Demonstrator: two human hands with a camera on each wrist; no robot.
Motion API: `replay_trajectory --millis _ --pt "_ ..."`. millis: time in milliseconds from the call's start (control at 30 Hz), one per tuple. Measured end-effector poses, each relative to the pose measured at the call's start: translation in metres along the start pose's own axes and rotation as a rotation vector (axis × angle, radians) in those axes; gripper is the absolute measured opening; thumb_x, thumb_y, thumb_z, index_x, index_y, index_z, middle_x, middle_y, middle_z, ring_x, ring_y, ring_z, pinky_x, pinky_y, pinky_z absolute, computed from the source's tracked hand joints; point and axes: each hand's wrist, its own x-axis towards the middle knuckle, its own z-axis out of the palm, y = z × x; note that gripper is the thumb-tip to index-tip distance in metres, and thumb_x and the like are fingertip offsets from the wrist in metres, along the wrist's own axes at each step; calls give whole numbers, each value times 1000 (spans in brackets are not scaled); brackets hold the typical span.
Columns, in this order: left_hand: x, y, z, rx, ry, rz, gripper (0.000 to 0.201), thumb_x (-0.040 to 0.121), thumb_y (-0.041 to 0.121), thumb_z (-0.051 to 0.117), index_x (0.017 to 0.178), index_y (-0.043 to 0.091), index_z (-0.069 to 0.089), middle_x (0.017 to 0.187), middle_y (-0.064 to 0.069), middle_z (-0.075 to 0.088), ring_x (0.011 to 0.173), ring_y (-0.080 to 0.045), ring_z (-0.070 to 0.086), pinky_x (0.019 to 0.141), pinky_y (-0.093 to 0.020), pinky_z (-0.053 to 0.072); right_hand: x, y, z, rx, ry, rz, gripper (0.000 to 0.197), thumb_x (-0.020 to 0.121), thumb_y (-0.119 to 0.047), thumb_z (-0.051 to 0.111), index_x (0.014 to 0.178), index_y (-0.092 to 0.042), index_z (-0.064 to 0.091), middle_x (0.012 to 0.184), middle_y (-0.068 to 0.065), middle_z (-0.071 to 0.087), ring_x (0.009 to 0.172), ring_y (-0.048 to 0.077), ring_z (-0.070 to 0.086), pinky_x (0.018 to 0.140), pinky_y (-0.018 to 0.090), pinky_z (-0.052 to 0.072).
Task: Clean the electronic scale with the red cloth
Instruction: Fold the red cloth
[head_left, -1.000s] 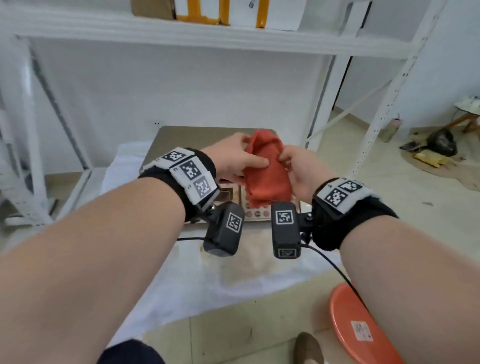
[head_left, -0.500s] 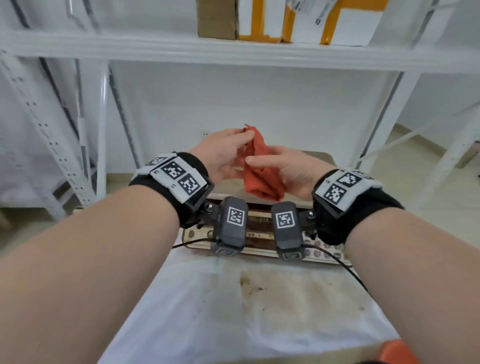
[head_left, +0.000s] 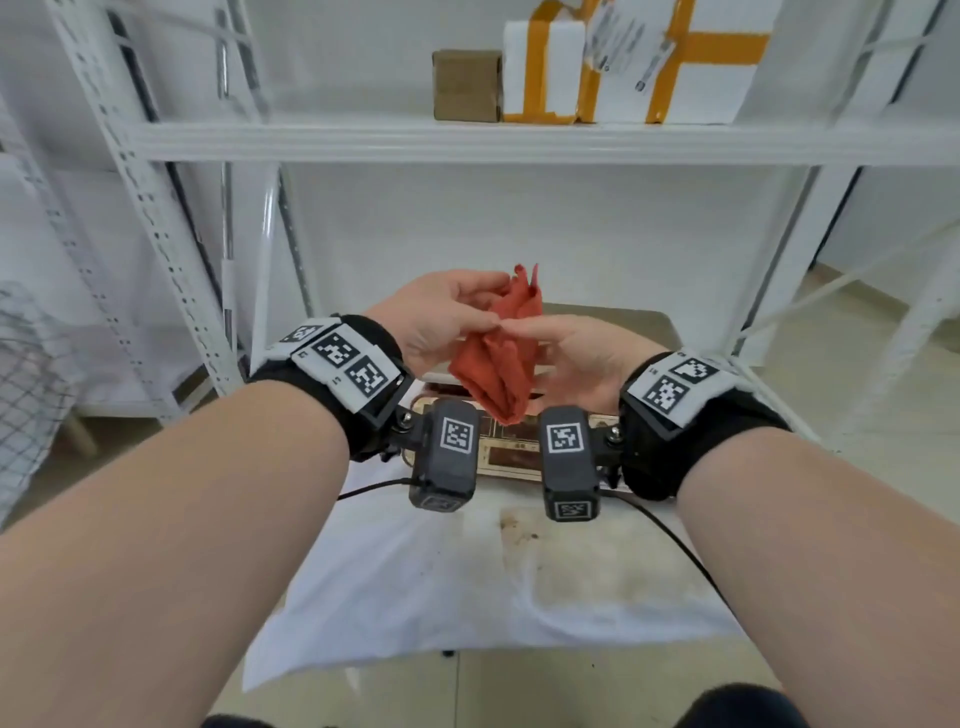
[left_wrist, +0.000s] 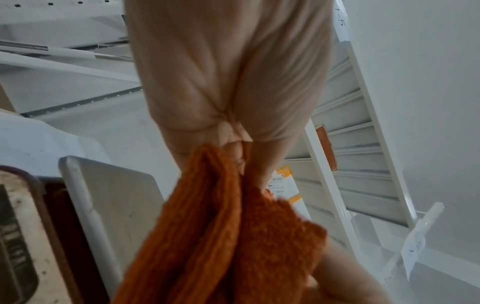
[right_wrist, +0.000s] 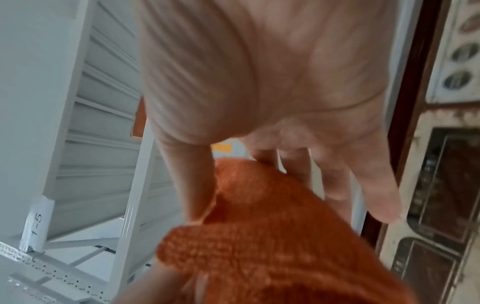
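Towering over everything is the white metal shelf (head_left: 467, 140), with taped parcels (head_left: 634, 62) and a small brown box (head_left: 466, 85) up on its board. Below it, a stained white sheet (head_left: 519, 582) covers the low counter, and on that sheet sits the scale (head_left: 613, 322), grey weighing plate at the back, grimy display panel facing the person. Held in the air above the scale's front edge is the red cloth (head_left: 498, 364), bunched into a loose fold and clear of the plate. Both hands are on it: the left hand (head_left: 441, 322) pinches the upper part between thumb and fingers, and the right hand (head_left: 576, 353) cradles the other side, its fingertip meeting the left thumb at the fold.

No wiping yet, by my reading. The cloth is being gathered or refolded, the panel looks dirty, and the whole clean lies ahead: plate, panel, edges.

The head view gives the layout and both wrists. The left wrist view adds the plate's rounded corner (left_wrist: 109, 197) and a tight grip on the cloth (left_wrist: 221, 236), fingers curled hard into it. The right wrist view shows that hand's fingers (right_wrist: 363, 185) looser, spread along the cloth (right_wrist: 272, 236), plus the smudged buttons (right_wrist: 462, 63) and display (right_wrist: 446, 181) close up, dirt the head view barely hints at.
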Motion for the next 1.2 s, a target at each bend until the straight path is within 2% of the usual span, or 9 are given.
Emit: replay_trajectory --millis 133,333,433,600,700,833,1033,1100,1200 --pt "-4 9 17 10 -70 11 52 89 -18 39 133 8 46 112 -7 62 88 -14 62 80 -26 53 -17 -3 -9 -5 50 11 42 82 -35 66 119 -16 59 94 6 65 91 26 62 67 36 57" --pt "-6 10 31 -25 114 79 43 83 -24 36 103 12 50 84 -7 61 61 -13 59 52 -21 50 -26 0 -27 133 219 47 49 63 7 49 110 -3 57 105 20 59 111 40 58 90 60 45" --pt "-2 11 32 27 213 85 39 83 -22 38 80 15 50 78 -4 56 61 -14 51 51 -21 44 -33 3 -41 228 281 -3 43 50 1 56 91 0 65 109 11 51 115 43 55 102 63 33" --pt "3 8 42 210 258 71 40 82 -17 40 70 17 58 77 -2 57 69 -13 51 56 -21 43 -35 10 -48 330 273 24 67 51 -20 83 114 -9 66 127 16 60 120 36 54 102 59 36" --pt "6 4 46 318 241 -6 30 84 -6 51 71 20 62 88 -6 60 87 -23 57 70 -30 52 -24 12 -60 284 371 4 21 67 -11 67 88 -10 62 105 7 63 119 22 50 108 56 29" --pt "2 2 49 548 69 -153 11 85 23 64 95 25 64 114 2 58 112 -20 50 98 -44 44 -32 8 -55 342 343 -19 14 74 -13 57 88 -11 55 93 17 50 91 31 52 95 62 40" --pt "0 -2 60 485 -72 -143 51 78 40 71 124 27 54 113 4 63 108 -14 57 89 -37 47 -42 11 -49 427 108 13 39 87 -30 61 106 4 59 100 30 67 91 51 63 85 74 39" --pt "1 1 63 463 -112 -140 52 78 39 72 125 25 53 109 1 67 101 -15 63 86 -35 51 -38 11 -52 417 139 -14 27 93 -22 54 100 3 61 84 24 70 83 45 66 82 71 43" --pt "4 3 70 443 -172 -151 44 81 29 71 121 17 55 106 -5 69 94 -18 67 87 -37 53 -35 11 -57 364 267 -30 30 96 -13 43 117 2 59 103 21 69 101 37 64 94 57 45"
